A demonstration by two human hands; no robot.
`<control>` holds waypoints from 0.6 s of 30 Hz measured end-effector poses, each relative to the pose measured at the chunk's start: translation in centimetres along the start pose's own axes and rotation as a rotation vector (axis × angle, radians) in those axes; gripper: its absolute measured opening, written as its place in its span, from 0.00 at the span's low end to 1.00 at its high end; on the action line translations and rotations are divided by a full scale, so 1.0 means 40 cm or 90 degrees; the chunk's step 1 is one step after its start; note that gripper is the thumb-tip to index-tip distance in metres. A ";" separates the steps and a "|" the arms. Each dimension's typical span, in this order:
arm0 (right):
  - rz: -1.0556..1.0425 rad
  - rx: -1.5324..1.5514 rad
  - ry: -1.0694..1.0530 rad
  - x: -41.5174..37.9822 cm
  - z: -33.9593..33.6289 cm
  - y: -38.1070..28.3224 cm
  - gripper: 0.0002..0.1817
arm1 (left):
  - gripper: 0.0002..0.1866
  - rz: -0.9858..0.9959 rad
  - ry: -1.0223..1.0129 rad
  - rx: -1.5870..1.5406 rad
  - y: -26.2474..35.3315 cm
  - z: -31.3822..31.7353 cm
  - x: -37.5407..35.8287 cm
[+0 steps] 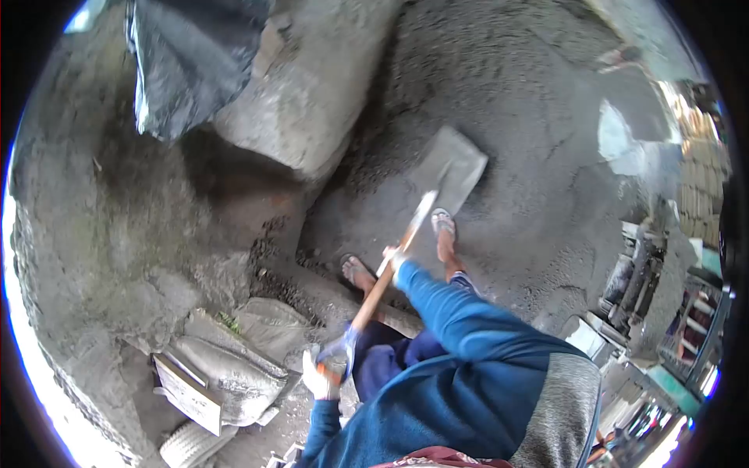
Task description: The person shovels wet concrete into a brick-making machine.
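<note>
A shovel slants across the middle of the head view. Its flat grey blade rests on or just above the dark ground, slightly blurred. My right hand is closed around the wooden shaft, below the metal socket. At the far end of the shaft, my left hand, apparently in a pale glove, grips the blue and orange handle. Both sleeves are blue. My sandalled feet, the left foot and the right foot, stand on either side of the shaft.
Dark loose material covers the ground. A large pale block and black plastic sheet lie upper left. Filled sacks, a white board and a tyre are lower left. Racks stand at right.
</note>
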State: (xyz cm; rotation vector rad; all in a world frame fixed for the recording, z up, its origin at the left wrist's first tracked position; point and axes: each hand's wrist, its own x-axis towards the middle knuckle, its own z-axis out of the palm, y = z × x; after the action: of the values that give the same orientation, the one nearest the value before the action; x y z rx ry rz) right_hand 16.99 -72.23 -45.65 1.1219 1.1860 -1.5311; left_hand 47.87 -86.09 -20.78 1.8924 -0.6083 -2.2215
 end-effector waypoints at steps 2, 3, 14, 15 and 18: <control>0.062 -0.139 0.059 -0.113 0.130 0.258 0.05 | 0.18 -0.009 0.112 -0.042 0.017 -0.263 -0.118; 0.143 -0.207 -0.015 -0.107 0.175 0.385 0.06 | 0.18 -0.015 0.144 -0.065 0.047 -0.308 -0.194; 0.051 -0.062 -0.088 0.381 0.388 0.111 0.08 | 0.16 0.241 0.294 0.120 0.089 0.036 0.309; 0.086 -0.035 -0.083 0.440 0.359 0.075 0.07 | 0.15 0.224 0.294 0.105 0.087 0.109 0.314; 0.123 -0.020 -0.063 0.506 0.304 0.063 0.08 | 0.22 0.124 0.310 -0.038 0.061 0.199 0.266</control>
State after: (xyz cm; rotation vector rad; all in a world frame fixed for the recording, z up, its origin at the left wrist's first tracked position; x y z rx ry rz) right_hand 13.44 -86.74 -64.11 1.0941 1.0022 -1.3993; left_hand 37.79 -90.70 -28.54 2.1267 -0.5982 -1.5609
